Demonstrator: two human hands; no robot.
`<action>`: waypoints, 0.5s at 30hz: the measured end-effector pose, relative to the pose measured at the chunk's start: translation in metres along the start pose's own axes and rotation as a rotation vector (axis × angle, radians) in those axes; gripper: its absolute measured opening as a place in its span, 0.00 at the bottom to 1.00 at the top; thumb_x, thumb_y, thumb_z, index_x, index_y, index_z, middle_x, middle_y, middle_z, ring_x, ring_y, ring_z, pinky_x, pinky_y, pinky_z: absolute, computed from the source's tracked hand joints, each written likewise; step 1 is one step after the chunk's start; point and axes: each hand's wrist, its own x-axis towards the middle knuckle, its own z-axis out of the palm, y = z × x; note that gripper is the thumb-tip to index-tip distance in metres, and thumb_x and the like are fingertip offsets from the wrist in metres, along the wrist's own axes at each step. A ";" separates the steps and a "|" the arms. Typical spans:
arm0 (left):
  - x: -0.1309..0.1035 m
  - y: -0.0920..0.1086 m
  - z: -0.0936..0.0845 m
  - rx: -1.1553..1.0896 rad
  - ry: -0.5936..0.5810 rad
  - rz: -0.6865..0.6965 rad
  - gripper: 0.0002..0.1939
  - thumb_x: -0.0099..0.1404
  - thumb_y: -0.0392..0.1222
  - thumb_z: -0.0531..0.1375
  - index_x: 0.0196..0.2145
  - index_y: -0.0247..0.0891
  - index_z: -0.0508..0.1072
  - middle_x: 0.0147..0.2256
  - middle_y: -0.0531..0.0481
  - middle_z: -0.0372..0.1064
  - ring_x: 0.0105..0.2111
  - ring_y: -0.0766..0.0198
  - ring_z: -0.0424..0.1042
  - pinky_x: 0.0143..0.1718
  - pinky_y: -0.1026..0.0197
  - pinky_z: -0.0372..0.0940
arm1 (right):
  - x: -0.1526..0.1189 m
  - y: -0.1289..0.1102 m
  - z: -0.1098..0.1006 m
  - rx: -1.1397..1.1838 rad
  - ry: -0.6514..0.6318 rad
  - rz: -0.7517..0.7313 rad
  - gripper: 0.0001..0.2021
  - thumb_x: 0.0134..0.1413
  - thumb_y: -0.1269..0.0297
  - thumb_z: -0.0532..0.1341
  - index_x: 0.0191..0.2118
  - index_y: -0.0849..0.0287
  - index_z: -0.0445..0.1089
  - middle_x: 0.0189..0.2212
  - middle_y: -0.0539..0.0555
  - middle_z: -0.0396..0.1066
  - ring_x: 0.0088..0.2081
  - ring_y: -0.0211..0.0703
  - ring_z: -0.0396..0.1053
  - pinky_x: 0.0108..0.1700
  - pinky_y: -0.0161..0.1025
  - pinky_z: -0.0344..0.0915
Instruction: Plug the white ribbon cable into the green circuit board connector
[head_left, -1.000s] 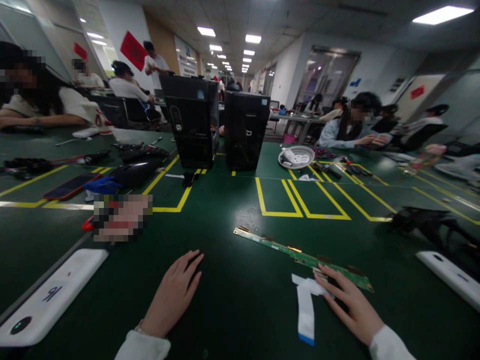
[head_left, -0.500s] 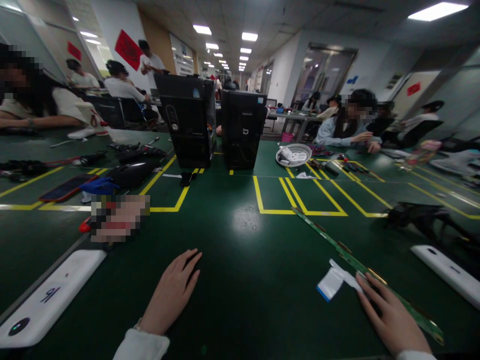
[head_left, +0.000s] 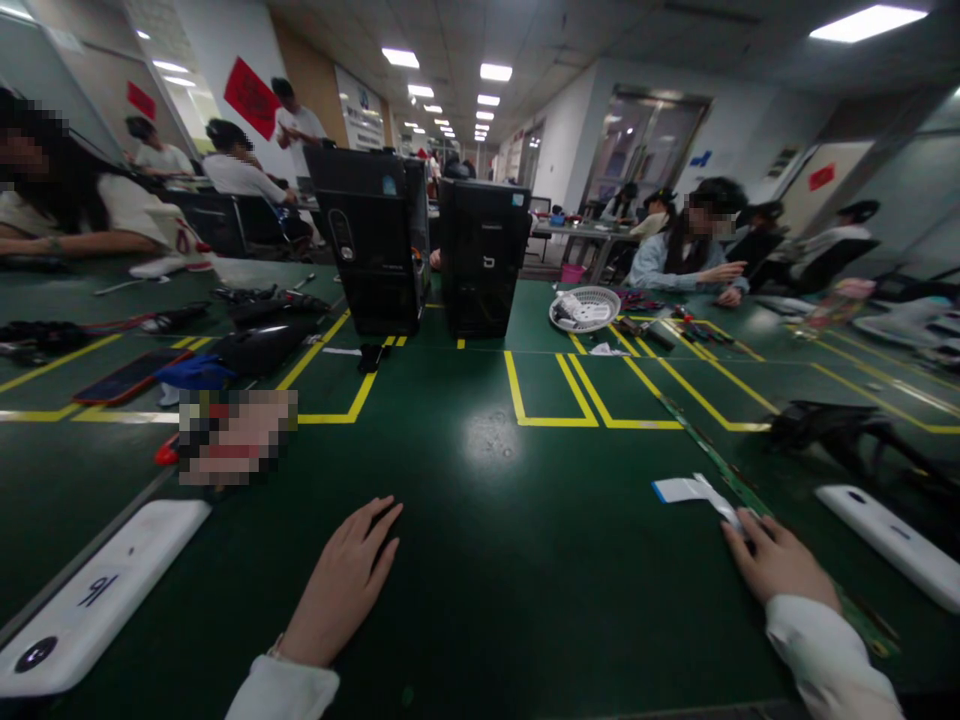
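Note:
My left hand [head_left: 341,580] lies on the green table with its fingers stretched out and nothing in them. To the right, my right hand [head_left: 784,560] is closed over a long, narrow green circuit board [head_left: 724,470], its fingertips at the spot where a white ribbon cable joins it. That flat ribbon cable [head_left: 686,489] has a blue end and sticks out to the left of the board. My hand and sleeve hide the middle of the board; its near end shows beyond the sleeve.
White devices lie at the left [head_left: 112,590] and right [head_left: 892,545]. Two black computer towers [head_left: 484,260] stand ahead. A white basket [head_left: 585,310] and tools are beyond yellow tape lines. Black parts [head_left: 832,435] lie at right. Several people sit around.
My right hand has moved right and slightly away from me, taking the circuit board and ribbon cable along. The cable has swung round to point left. My left hand has stayed put.

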 end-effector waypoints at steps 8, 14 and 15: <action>-0.001 0.000 0.001 -0.007 0.009 -0.009 0.26 0.68 0.50 0.48 0.61 0.42 0.61 0.62 0.43 0.56 0.60 0.50 0.57 0.57 0.42 0.59 | 0.050 -0.025 -0.029 0.028 -0.183 0.171 0.34 0.59 0.45 0.39 0.61 0.61 0.61 0.60 0.71 0.56 0.58 0.67 0.57 0.48 0.60 0.59; 0.000 0.001 -0.001 -0.012 0.034 -0.002 0.25 0.68 0.49 0.48 0.60 0.43 0.62 0.61 0.44 0.58 0.59 0.51 0.59 0.56 0.44 0.60 | 0.050 -0.033 -0.035 0.029 -0.205 0.210 0.35 0.60 0.44 0.36 0.64 0.59 0.56 0.63 0.68 0.51 0.61 0.66 0.52 0.51 0.59 0.54; 0.000 0.002 0.000 -0.009 0.044 0.004 0.24 0.68 0.49 0.48 0.59 0.42 0.63 0.60 0.44 0.59 0.59 0.51 0.60 0.57 0.44 0.60 | 0.049 -0.032 -0.033 0.024 -0.196 0.208 0.36 0.60 0.44 0.36 0.64 0.60 0.56 0.63 0.68 0.52 0.61 0.65 0.52 0.51 0.59 0.55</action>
